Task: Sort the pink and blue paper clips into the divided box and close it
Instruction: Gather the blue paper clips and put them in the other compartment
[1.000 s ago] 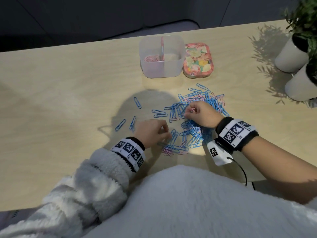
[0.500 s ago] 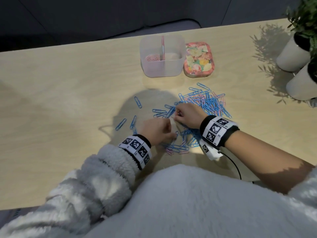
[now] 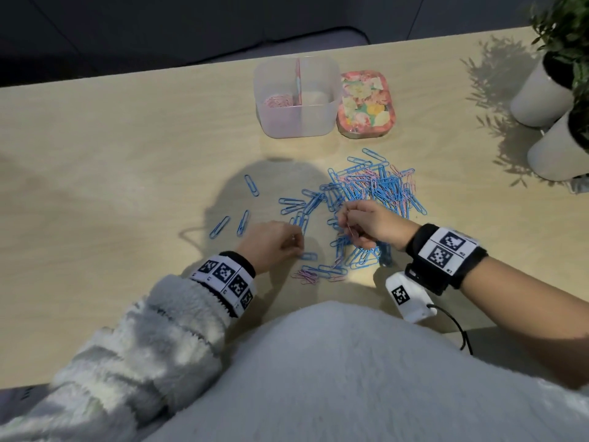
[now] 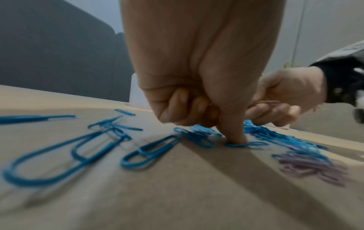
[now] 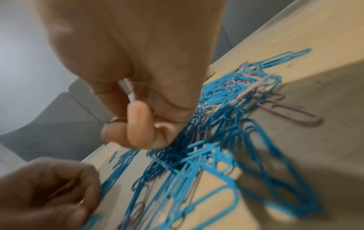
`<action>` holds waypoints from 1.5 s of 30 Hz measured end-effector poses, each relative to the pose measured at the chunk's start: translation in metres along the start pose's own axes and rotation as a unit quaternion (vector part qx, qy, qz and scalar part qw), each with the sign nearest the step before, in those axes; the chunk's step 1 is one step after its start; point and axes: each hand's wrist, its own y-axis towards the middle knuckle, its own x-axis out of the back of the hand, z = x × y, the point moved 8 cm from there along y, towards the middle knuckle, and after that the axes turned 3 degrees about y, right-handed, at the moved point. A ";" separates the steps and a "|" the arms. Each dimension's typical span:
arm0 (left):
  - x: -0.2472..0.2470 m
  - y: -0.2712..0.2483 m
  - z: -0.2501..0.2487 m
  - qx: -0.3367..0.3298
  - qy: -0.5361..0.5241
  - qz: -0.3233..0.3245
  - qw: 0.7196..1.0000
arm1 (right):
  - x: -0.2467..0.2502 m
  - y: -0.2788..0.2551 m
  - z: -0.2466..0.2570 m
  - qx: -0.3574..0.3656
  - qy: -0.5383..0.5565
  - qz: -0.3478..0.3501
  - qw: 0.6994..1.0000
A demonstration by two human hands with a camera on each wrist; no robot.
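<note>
Two compartments are showing in the open divided box (image 3: 298,118): pink paper clips (image 3: 276,101) are lying in the left one; the right one's contents cannot be made out. Its floral lid (image 3: 366,103) is lying just beside it. The right hand (image 3: 371,223) is pinching a pink clip (image 3: 351,229) above the mixed pile (image 3: 376,189); the left hand (image 3: 274,242), fingers curled, is pressing one fingertip (image 4: 235,137) on a blue clip (image 4: 239,145).

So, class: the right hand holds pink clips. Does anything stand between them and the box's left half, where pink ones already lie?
Nothing visible does. The right hand pinches pink clips; the box is open, its lid lying beside it.
</note>
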 end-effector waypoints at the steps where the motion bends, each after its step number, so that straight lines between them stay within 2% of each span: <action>1: 0.005 0.002 0.005 0.021 -0.005 -0.018 1.000 | -0.002 -0.002 0.000 0.003 -0.001 -0.002 1.000; 2: 0.010 0.003 0.010 0.041 -0.007 -0.037 0.998 | -0.005 -0.004 0.003 0.018 -0.033 0.001 0.999; 4: 0.019 0.002 0.017 0.064 -0.003 -0.063 0.996 | -0.015 -0.009 0.011 0.076 -0.189 0.014 0.979; 6: 0.023 0.000 0.012 0.048 -0.010 -0.075 0.996 | -0.027 -0.013 0.010 0.105 -0.336 0.029 0.936; 8: 0.018 -0.005 -0.001 0.010 -0.024 -0.056 0.998 | -0.032 -0.015 0.002 0.092 -0.417 0.035 0.904; 11: 0.002 -0.011 -0.014 -0.014 -0.017 -0.002 1.000 | -0.027 -0.014 0.004 0.091 -0.466 -0.010 0.880; 14: -0.003 -0.013 -0.013 -0.008 -0.007 0.005 1.000 | -0.013 -0.014 0.022 0.119 -0.463 -0.089 0.874; 16: -0.002 -0.015 -0.014 -0.015 0.000 0.004 1.000 | -0.021 -0.012 0.026 0.126 -0.477 -0.070 0.867; 20: -0.004 -0.016 -0.015 -0.025 0.006 0.014 1.000 | -0.060 -0.007 0.015 0.119 -0.555 0.036 0.822; 22: -0.002 -0.015 -0.012 -0.023 -0.001 0.010 1.000 | -0.052 -0.003 0.016 0.109 -0.549 0.027 0.828; 26: 0.001 -0.014 -0.012 -0.035 -0.018 -0.015 0.999 | -0.020 -0.007 0.030 0.113 -0.512 -0.035 0.851; 28: -0.002 -0.015 -0.017 -0.042 -0.010 -0.011 0.999 | -0.024 -0.016 0.029 0.121 -0.518 -0.017 0.847; 32: -0.012 -0.015 -0.022 -0.047 0.012 0.007 0.999 | -0.045 -0.036 0.007 0.110 -0.536 0.069 0.834; 36: -0.020 -0.013 -0.025 -0.052 0.023 0.018 0.998 | -0.044 -0.038 -0.009 0.101 -0.522 0.076 0.843; 41: -0.013 -0.006 -0.015 -0.054 0.037 0.019 0.998 | -0.045 -0.033 -0.015 0.085 -0.546 0.089 0.828; 42: -0.012 -0.006 -0.014 -0.055 0.045 0.020 0.997 | -0.043 -0.030 -0.011 0.082 -0.531 0.086 0.839; 45: -0.013 -0.007 -0.011 -0.058 0.048 0.016 0.997 | -0.022 -0.013 0.032 0.094 -0.408 0.029 0.907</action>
